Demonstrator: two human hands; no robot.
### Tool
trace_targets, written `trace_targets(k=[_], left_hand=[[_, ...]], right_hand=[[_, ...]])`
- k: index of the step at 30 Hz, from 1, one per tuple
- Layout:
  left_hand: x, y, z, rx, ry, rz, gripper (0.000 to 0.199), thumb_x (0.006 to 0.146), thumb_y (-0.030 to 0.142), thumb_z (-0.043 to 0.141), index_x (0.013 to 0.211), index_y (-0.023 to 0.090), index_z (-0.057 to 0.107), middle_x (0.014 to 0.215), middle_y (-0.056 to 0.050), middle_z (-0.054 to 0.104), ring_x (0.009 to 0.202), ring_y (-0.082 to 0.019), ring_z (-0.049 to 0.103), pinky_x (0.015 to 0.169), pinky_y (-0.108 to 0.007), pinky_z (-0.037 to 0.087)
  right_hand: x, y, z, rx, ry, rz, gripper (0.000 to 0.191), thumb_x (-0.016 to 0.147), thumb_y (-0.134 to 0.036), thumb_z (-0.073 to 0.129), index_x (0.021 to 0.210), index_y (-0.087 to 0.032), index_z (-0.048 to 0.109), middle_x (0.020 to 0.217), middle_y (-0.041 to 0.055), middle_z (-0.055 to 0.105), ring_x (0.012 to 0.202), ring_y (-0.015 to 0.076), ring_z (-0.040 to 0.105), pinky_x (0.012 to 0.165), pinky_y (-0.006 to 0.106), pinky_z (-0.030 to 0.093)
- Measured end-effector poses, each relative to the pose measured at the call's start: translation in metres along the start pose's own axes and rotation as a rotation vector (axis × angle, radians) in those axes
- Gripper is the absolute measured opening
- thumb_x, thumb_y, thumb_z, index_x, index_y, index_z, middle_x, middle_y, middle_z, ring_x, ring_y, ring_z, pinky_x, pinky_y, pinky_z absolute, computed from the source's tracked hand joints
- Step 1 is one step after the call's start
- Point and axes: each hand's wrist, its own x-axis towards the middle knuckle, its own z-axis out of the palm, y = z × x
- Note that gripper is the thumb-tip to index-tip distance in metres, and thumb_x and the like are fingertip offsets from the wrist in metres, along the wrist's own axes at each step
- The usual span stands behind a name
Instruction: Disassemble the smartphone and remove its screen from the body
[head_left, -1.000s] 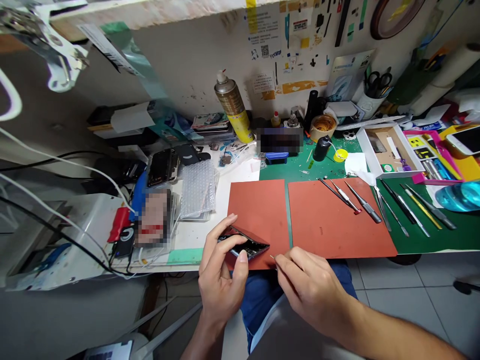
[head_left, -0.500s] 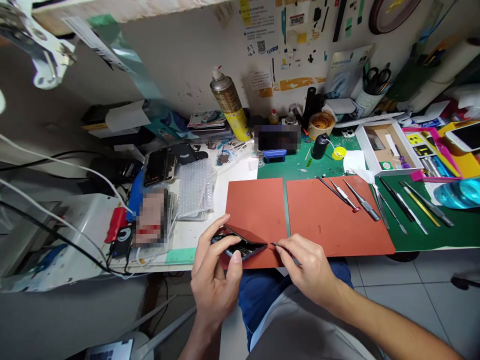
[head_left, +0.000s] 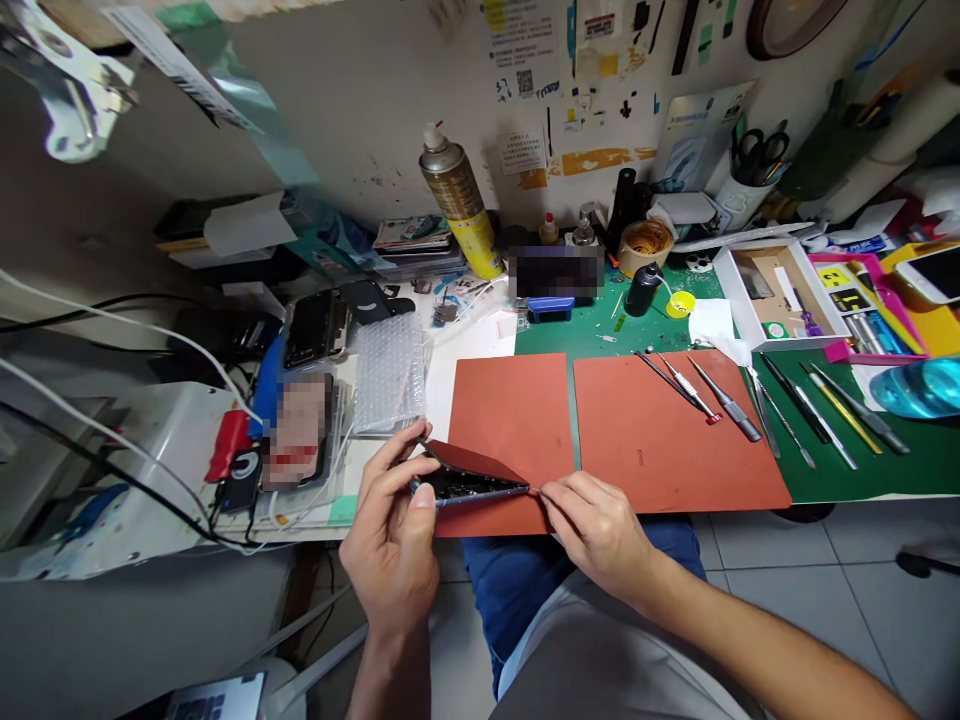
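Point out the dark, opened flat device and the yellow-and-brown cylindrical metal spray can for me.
Dark, opened flat device (head_left: 466,484): head view, on its exposed interior.
Yellow-and-brown cylindrical metal spray can (head_left: 460,204): head view, around the middle of its body.

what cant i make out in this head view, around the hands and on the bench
Head view: most of the thin tool, hidden by the right hand; whether its tip touches the open device is too small to tell.
Head view: the device's left end, behind the left hand.
Head view: part of the white phone, cut off by the right edge.
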Motion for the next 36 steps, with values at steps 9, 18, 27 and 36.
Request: trace_targets(k=[9,18,27,36], left_hand=[[-0.017,0.002,-0.008,0.090,-0.023,0.048,0.012,0.103,0.025,0.066,0.112,0.024,0.072,0.151,-0.012,0.068,0.141,-0.032,0.065,0.111,-0.052,0.057],[-0.040,-0.012,-0.024,-0.057,-0.143,0.048,0.033,0.091,0.015,0.082,0.104,0.025,0.053,0.166,-0.022,0.052,0.154,-0.039,0.052,0.118,-0.067,0.054],[-0.043,-0.051,0.012,-0.065,-0.400,-0.109,0.038,0.090,0.025,0.083,0.117,0.027,0.055,0.149,-0.017,0.067,0.139,-0.029,0.068,0.108,-0.044,0.064],[-0.037,-0.066,0.023,0.300,-0.533,0.125,0.034,0.098,0.035,0.073,0.130,0.028,0.064,0.142,-0.011,0.070,0.130,-0.030,0.071,0.105,-0.045,0.064]], right_hand=[[0.018,-0.007,0.009,0.978,-0.162,0.846,0.054,0.093,-0.075,0.071,0.091,-0.022,0.061,0.087,0.0021,0.070,0.091,0.0201,0.075,0.099,0.042,0.063],[0.022,-0.008,-0.008,0.855,0.028,0.780,0.045,0.097,-0.066,0.071,0.094,-0.022,0.062,0.101,0.0048,0.074,0.093,0.0190,0.071,0.091,0.034,0.058],[0.010,0.019,-0.048,0.574,0.074,0.723,0.034,0.103,-0.056,0.066,0.097,-0.023,0.065,0.118,0.0092,0.079,0.110,0.0228,0.073,0.099,0.035,0.056],[0.010,0.033,-0.064,0.429,-0.076,0.759,0.037,0.105,-0.059,0.060,0.096,-0.023,0.064,0.130,0.0111,0.078,0.116,0.0244,0.073,0.102,0.036,0.053]])
